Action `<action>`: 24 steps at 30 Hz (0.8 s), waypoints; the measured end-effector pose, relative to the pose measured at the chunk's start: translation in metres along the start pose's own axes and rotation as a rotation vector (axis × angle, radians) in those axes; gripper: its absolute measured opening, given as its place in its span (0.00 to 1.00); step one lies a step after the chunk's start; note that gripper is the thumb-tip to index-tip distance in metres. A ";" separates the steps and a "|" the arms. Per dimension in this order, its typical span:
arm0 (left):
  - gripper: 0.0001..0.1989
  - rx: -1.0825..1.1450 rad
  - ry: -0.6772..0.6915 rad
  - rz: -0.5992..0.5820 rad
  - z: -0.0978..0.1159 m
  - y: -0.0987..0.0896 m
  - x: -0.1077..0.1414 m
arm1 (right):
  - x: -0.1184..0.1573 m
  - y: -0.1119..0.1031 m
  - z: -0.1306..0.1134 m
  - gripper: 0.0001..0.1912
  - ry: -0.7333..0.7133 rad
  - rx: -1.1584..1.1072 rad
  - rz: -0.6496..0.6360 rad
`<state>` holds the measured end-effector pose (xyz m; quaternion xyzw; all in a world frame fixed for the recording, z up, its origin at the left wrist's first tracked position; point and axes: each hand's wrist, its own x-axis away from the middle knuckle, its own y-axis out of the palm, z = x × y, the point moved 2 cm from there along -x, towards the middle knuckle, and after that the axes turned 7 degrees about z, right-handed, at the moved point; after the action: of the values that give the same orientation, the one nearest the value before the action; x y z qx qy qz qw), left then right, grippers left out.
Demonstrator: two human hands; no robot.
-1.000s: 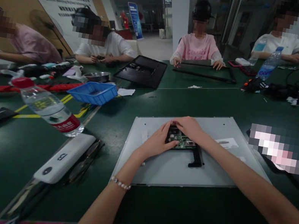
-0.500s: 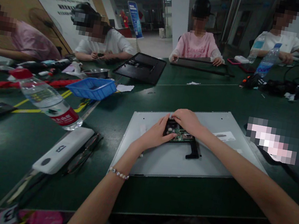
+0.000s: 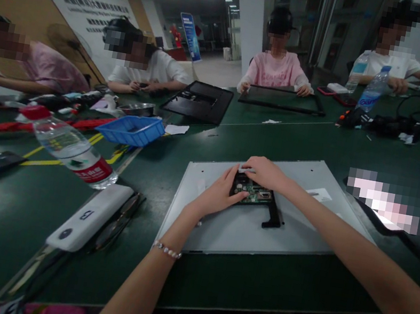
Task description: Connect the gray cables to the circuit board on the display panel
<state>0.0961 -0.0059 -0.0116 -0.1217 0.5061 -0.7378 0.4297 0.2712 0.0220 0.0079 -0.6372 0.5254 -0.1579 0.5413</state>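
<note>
A flat silver-grey panel (image 3: 216, 236) lies on the green table in front of me. Near its middle sits a green circuit board (image 3: 256, 194) in a black bracket (image 3: 273, 218), whose arm points toward me. My left hand (image 3: 216, 193) grips the left side of the board, thumb over its near part and fingers along the far-left edge. Curled over the far edge of the board is my right hand (image 3: 266, 172), its fingertips close to those of the left. What lies under the right fingertips is hidden.
To the left are a blue tray (image 3: 130, 132), a water bottle (image 3: 76, 152), a white power bank (image 3: 89, 217) and glasses (image 3: 117, 224). A phone (image 3: 382, 206) with a blurred screen lies right of the panel. Co-workers sit across, one holding a black frame (image 3: 280, 104).
My view has tipped up a little, so the table things sit lower. Both hands stay on the circuit board. The co-worker's black frame has tilted and shows more of its opening.
</note>
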 end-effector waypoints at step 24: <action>0.26 -0.287 0.318 -0.172 0.054 0.002 0.004 | 0.107 -0.043 0.062 0.10 0.296 -0.160 -0.071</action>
<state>0.1283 -0.0439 0.0101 -0.1065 0.6551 -0.7020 0.2582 0.3831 -0.0418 -0.0171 -0.6662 0.5874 -0.2269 0.3995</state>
